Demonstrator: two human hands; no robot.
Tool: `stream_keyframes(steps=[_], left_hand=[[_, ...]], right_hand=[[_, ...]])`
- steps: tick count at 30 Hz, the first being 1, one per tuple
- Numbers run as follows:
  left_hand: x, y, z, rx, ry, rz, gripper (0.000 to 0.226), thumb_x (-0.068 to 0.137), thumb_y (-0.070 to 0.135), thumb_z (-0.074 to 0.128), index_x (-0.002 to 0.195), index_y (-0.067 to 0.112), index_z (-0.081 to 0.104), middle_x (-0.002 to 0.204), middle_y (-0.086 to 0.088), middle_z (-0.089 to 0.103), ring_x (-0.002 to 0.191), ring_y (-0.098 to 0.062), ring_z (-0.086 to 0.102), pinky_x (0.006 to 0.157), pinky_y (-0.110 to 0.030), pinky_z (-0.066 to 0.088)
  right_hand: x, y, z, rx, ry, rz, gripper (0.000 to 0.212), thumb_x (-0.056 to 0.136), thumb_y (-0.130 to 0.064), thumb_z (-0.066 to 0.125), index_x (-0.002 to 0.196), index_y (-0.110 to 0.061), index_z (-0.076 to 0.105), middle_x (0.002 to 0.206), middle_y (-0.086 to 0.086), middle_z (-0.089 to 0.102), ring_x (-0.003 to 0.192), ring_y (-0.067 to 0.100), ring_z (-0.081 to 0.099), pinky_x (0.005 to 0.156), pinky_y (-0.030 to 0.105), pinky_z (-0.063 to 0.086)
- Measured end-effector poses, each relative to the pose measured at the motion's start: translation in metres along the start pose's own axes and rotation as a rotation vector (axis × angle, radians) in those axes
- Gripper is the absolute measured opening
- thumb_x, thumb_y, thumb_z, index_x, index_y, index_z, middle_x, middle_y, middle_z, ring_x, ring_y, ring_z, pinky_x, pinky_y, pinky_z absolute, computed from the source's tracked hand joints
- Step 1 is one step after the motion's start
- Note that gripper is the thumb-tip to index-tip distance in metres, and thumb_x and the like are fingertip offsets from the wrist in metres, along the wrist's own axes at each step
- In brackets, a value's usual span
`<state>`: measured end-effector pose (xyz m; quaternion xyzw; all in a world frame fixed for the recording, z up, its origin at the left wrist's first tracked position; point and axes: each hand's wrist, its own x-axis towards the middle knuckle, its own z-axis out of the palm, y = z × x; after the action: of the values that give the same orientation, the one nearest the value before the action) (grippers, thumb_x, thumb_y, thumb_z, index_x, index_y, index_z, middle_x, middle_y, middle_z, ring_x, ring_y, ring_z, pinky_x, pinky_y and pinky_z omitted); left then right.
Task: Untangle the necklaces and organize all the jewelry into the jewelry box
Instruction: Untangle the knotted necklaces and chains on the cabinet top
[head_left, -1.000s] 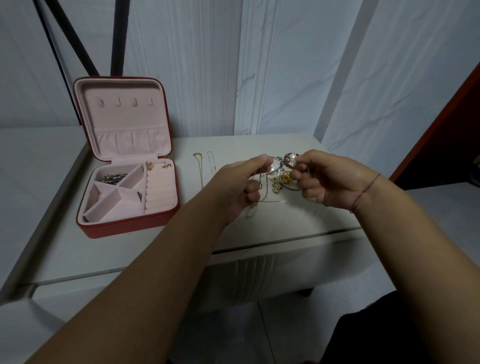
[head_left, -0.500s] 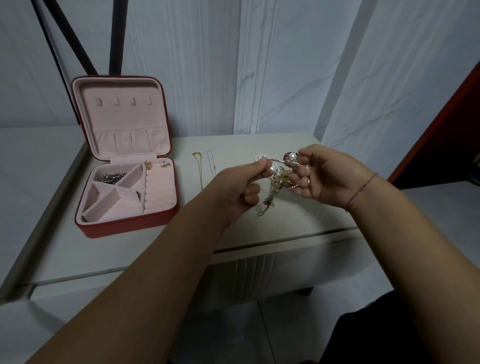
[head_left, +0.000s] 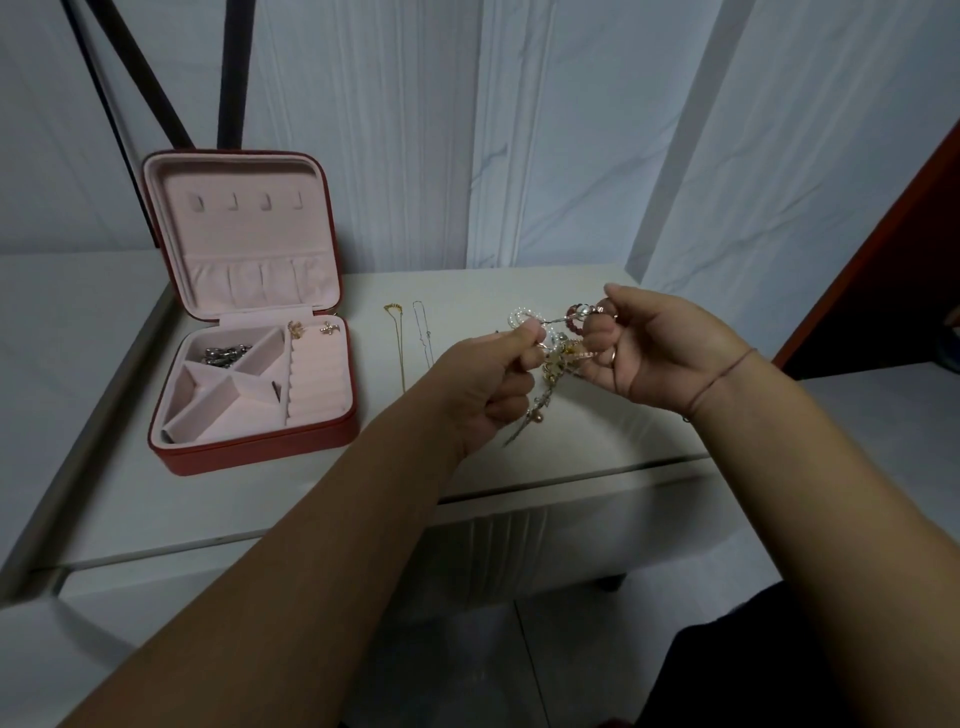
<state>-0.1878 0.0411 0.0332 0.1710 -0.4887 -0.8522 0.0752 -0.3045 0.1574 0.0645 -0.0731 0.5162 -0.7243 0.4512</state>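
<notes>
Your left hand (head_left: 488, 387) and right hand (head_left: 662, 353) meet above the white table (head_left: 597, 441). Each has its fingers curled and pinches the tangle of jewelry (head_left: 558, 358) that hangs between them. White beads loop out at the tangle's eleven o'clock, and dark red beads sit at its one o'clock by your right thumb. A strand dangles toward six o'clock; it looks clear of the tabletop, though the view is too blurred to be sure. At nine o'clock from the tangle, a gold necklace (head_left: 400, 345) and a silver necklace (head_left: 423, 332) lie straight on the table, side by side and not touching. Farther out at nine o'clock sits the red jewelry box (head_left: 249, 452), open with its lid upright. It has silver pieces (head_left: 226, 353) in its twelve o'clock compartment and two earrings (head_left: 296, 329) at the far end of the ring rolls.
</notes>
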Motion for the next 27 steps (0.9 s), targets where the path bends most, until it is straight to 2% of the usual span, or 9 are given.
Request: stream_keyframes(steps=[4, 7, 9, 11, 12, 16, 18, 23, 27], left_hand=[[0.001, 0.004, 0.000, -0.048, -0.042, -0.024, 0.023, 0.100, 0.024, 0.044, 0.079, 0.016, 0.048, 0.046, 0.008, 0.030, 0.031, -0.002, 0.018, 0.029, -0.013, 0.012], [0.002, 0.005, -0.002, -0.011, -0.044, -0.039, 0.028, 0.097, 0.024, 0.050, 0.071, 0.016, 0.047, 0.046, 0.008, 0.027, 0.031, -0.003, 0.018, 0.029, -0.014, 0.012], [0.003, 0.005, -0.003, 0.044, -0.033, -0.039, 0.028, 0.094, 0.015, 0.055, 0.067, 0.016, 0.049, 0.048, 0.007, 0.029, 0.032, -0.002, 0.018, 0.030, -0.013, 0.012], [0.003, 0.003, -0.003, 0.096, -0.018, -0.035, 0.018, 0.092, 0.003, 0.054, 0.078, 0.015, 0.054, 0.048, 0.008, 0.035, 0.032, -0.001, 0.020, 0.030, -0.012, 0.014], [0.003, 0.003, -0.003, 0.118, -0.001, -0.036, 0.015, 0.090, -0.002, 0.054, 0.085, 0.013, 0.056, 0.046, 0.008, 0.039, 0.032, -0.001, 0.022, 0.030, -0.012, 0.016], [0.006, -0.002, -0.005, 0.249, -0.001, -0.040, 0.028, 0.089, -0.003, 0.056, 0.115, 0.006, 0.061, 0.049, 0.008, 0.044, 0.036, -0.001, 0.025, 0.032, -0.012, 0.022], [0.005, -0.004, -0.005, 0.327, -0.045, -0.027, 0.030, 0.090, 0.001, 0.058, 0.119, 0.005, 0.062, 0.054, 0.005, 0.041, 0.038, -0.001, 0.024, 0.033, -0.013, 0.022], [0.005, -0.007, -0.007, 0.343, 0.017, 0.069, 0.018, 0.087, 0.012, 0.065, 0.103, 0.004, 0.068, 0.090, -0.017, 0.062, 0.040, -0.002, 0.028, 0.036, -0.014, 0.024], [0.008, -0.007, -0.012, 0.232, 0.132, 0.080, 0.014, 0.090, 0.019, 0.064, 0.095, 0.007, 0.069, 0.091, -0.008, 0.072, 0.041, -0.002, 0.031, 0.036, -0.014, 0.029]], right_hand=[[-0.001, -0.001, -0.001, 0.158, -0.016, -0.010, 0.025, 0.089, -0.022, 0.050, 0.066, -0.015, 0.043, 0.055, 0.000, 0.047, 0.045, 0.009, 0.036, 0.050, 0.018, 0.047], [-0.002, -0.002, -0.001, 0.192, -0.029, -0.025, 0.024, 0.089, -0.020, 0.052, 0.067, -0.014, 0.046, 0.065, 0.003, 0.059, 0.043, 0.008, 0.044, 0.052, 0.017, 0.048], [-0.003, -0.001, -0.001, 0.201, -0.037, -0.039, 0.022, 0.085, -0.019, 0.055, 0.065, -0.012, 0.051, 0.079, 0.008, 0.069, 0.053, 0.007, 0.049, 0.054, 0.018, 0.051], [-0.004, -0.001, 0.000, 0.209, -0.072, -0.053, 0.019, 0.080, -0.018, 0.058, 0.063, -0.010, 0.055, 0.091, 0.011, 0.073, 0.067, 0.007, 0.048, 0.059, 0.022, 0.054], [-0.005, 0.000, 0.000, 0.210, -0.093, -0.057, 0.018, 0.079, -0.018, 0.058, 0.063, -0.010, 0.056, 0.096, 0.011, 0.072, 0.067, 0.007, 0.048, 0.062, 0.023, 0.055], [-0.008, 0.001, 0.002, 0.190, -0.155, -0.075, 0.013, 0.079, -0.021, 0.058, 0.073, -0.010, 0.056, 0.106, 0.010, 0.070, 0.050, 0.006, 0.049, 0.072, 0.025, 0.054], [-0.008, 0.001, 0.003, 0.189, -0.174, -0.076, 0.013, 0.080, -0.021, 0.058, 0.075, -0.010, 0.057, 0.108, 0.010, 0.070, 0.048, 0.006, 0.047, 0.073, 0.026, 0.055], [-0.008, 0.000, 0.004, 0.157, -0.155, -0.080, 0.012, 0.079, -0.019, 0.058, 0.076, -0.008, 0.056, 0.114, 0.013, 0.069, 0.044, 0.004, 0.040, 0.067, 0.023, 0.055], [-0.009, 0.000, 0.003, 0.073, -0.096, -0.077, 0.010, 0.077, -0.017, 0.058, 0.075, -0.008, 0.055, 0.107, 0.014, 0.070, 0.041, 0.003, 0.036, 0.062, 0.020, 0.054]])
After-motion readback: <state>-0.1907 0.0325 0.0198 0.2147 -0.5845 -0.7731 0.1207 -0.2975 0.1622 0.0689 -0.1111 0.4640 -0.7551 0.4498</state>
